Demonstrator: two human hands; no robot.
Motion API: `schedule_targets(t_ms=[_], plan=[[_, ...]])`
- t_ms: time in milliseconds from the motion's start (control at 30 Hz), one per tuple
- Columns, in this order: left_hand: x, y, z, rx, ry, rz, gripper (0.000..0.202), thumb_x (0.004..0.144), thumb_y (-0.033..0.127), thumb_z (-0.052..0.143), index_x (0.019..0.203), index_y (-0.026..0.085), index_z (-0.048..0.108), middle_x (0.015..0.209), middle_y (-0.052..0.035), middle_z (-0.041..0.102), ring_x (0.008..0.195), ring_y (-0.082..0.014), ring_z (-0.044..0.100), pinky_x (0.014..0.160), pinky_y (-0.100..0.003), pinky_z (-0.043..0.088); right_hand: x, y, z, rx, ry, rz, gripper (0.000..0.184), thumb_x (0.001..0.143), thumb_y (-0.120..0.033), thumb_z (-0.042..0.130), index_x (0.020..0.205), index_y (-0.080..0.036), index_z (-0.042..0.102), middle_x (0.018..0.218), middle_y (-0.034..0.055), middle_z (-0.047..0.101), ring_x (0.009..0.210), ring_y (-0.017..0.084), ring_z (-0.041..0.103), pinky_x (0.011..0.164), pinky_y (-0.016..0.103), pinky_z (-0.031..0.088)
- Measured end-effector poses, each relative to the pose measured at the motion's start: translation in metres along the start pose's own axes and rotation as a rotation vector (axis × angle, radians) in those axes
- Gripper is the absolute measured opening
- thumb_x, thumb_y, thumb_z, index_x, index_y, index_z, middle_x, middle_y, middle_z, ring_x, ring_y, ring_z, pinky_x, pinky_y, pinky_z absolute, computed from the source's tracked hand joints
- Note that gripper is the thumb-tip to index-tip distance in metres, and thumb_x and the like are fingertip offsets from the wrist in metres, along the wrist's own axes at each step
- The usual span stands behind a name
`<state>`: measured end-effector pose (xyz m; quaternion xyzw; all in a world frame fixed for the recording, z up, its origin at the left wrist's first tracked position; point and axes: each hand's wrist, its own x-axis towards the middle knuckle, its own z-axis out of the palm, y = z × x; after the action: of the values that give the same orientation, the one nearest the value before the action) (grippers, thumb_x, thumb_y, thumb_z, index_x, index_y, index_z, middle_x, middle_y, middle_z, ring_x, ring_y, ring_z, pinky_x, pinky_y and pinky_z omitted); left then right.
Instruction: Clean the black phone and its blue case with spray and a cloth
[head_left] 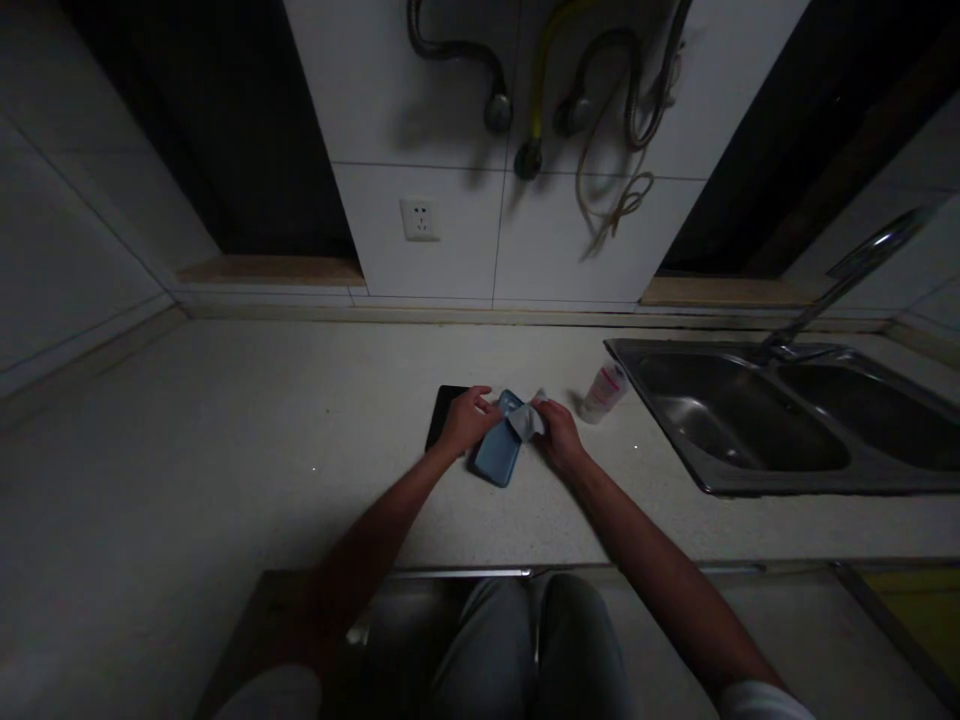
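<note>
A blue phone case (498,456) is tilted just above or on the counter between my hands. My left hand (466,420) has its fingers closed on the case's upper left edge. In my right hand (559,432) is a crumpled pale wipe (526,422), pressed against the case's upper right side near the camera cutout. Under and beside my left hand lies a flat black phone-like slab (442,408), partly covered by the hand. A clear plastic bottle with pink print (604,392) stands to the right of my right hand.
A steel double sink (742,410) with a tall faucet (847,280) is set into the pale counter (225,430) on the right. Behind, the tiled wall carries a socket (419,220), hoses and a tied cord (619,210).
</note>
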<state>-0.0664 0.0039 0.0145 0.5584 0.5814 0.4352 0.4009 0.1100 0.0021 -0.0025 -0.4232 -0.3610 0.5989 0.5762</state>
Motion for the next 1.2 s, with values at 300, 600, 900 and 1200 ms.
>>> schedule_targets(t_ms=[300, 600, 900, 1200], plan=[[-0.011, -0.011, 0.02, -0.694, -0.458, -0.299, 0.032, 0.058, 0.017, 0.077, 0.088, 0.015, 0.067, 0.085, -0.0056, 0.07, 0.077, -0.0172, 0.064, 0.074, -0.032, 0.05, 0.005, -0.005, -0.007, 0.093, 0.051, -0.031, 0.028, 0.062, -0.038, 0.08, 0.066, -0.021, 0.058, 0.058, -0.0068, 0.057, 0.054, 0.011, 0.051, 0.049, 0.023, 0.04], [-0.009, -0.012, 0.024, -0.983, -0.489, -0.409, 0.027, 0.072, 0.026, 0.074, 0.095, 0.013, 0.07, 0.086, -0.0086, 0.073, 0.077, -0.0206, 0.067, 0.081, -0.034, 0.05, 0.012, -0.008, -0.014, 0.377, -0.03, 0.088, 0.02, 0.068, -0.03, 0.078, 0.077, -0.021, 0.062, 0.069, -0.002, 0.069, 0.062, 0.015, 0.065, 0.056, 0.026, 0.055], [0.005, -0.016, 0.022, -1.124, -0.451, -0.551, 0.053, 0.096, 0.059, 0.045, 0.1, 0.012, 0.071, 0.077, -0.0105, 0.073, 0.064, -0.0221, 0.068, 0.074, -0.037, 0.053, 0.016, -0.008, -0.022, 0.176, 0.159, -0.11, 0.027, 0.067, -0.035, 0.077, 0.067, -0.022, 0.054, 0.057, -0.0077, 0.054, 0.052, 0.01, 0.053, 0.048, 0.022, 0.044], [0.001, -0.012, 0.03, -1.313, -0.503, -0.471, 0.051, 0.103, 0.046, 0.033, 0.108, 0.011, 0.069, 0.101, -0.0143, 0.075, 0.101, -0.0271, 0.069, 0.105, -0.044, 0.04, 0.003, -0.009, -0.011, -0.167, 0.177, -0.372, 0.025, 0.072, -0.037, 0.076, 0.072, -0.02, 0.058, 0.064, -0.0056, 0.056, 0.058, 0.011, 0.049, 0.055, 0.024, 0.038]])
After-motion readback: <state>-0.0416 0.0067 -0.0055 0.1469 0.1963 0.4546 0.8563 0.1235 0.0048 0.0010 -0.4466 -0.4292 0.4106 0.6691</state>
